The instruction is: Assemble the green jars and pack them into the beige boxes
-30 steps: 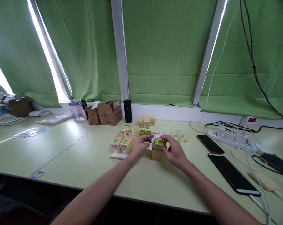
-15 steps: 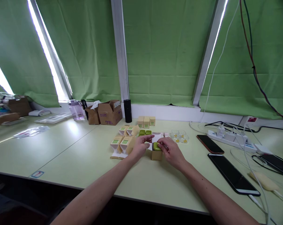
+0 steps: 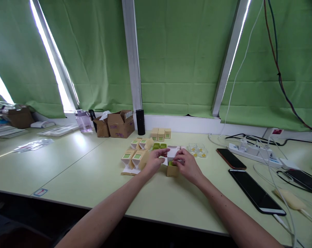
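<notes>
A small tan cardboard box [image 3: 172, 171] stands open on the pale green table [image 3: 89, 165], its white flap [image 3: 173, 152] raised behind. My right hand [image 3: 185, 165] presses a small green object [image 3: 170, 163] down into the box, fingers closed over it. My left hand [image 3: 155, 160] is curled against the box's left side and flap, steadying it. Only a sliver of the green object shows between the fingers.
Several tan boxes with green labels [image 3: 136, 156] lie left of my hands; three more [image 3: 160, 134] stand behind. Green pieces [image 3: 159, 146] and clear cases [image 3: 198, 150] sit beyond. Two phones [image 3: 256, 191], a power strip [image 3: 254, 151] and cables lie right. Cardboard boxes [image 3: 121, 124] and a bottle [image 3: 83, 121] stand far left.
The green object, held above the box a second ago, has gone down into it. My right hand followed it down and now covers it. The left hand stayed put.
</notes>
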Available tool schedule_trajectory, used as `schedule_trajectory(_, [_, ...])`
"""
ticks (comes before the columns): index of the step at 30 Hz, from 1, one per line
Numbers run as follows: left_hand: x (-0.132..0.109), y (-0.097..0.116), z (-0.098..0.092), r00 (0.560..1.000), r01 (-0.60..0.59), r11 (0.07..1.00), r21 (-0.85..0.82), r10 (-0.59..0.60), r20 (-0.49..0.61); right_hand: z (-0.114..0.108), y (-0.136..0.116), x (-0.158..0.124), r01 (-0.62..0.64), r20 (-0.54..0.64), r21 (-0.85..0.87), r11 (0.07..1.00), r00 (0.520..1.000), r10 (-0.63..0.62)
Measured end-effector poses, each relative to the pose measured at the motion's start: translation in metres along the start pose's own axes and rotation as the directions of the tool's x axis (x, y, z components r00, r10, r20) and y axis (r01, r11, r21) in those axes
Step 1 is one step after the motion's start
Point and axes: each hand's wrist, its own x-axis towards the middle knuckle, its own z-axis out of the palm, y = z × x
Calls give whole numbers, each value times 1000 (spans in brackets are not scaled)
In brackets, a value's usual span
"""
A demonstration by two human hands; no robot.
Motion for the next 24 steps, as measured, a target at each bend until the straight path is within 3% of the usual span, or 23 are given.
schedule_trajectory(8, [-2, 3, 1, 1000, -7, 1000, 4, 6, 13, 0, 0, 0, 0, -1, 3, 1000, 1000, 0])
schedule_trajectory(16, [-5, 11, 2, 1000, 11, 999, -45, -10, 4, -1, 6, -5, 42, -150, 115, 992, 988, -25])
schedule_trajectory(20, [-7, 14, 4, 1000, 17, 998, -61, -17, -2, -4, 14, -4, -30, -231, 184, 982, 970, 73])
schedule_trajectory(24, [-8, 16, 4, 999, 14, 999, -44, -15, -37, -4, 22, -2, -160, -214, 307, 938, 949, 232])
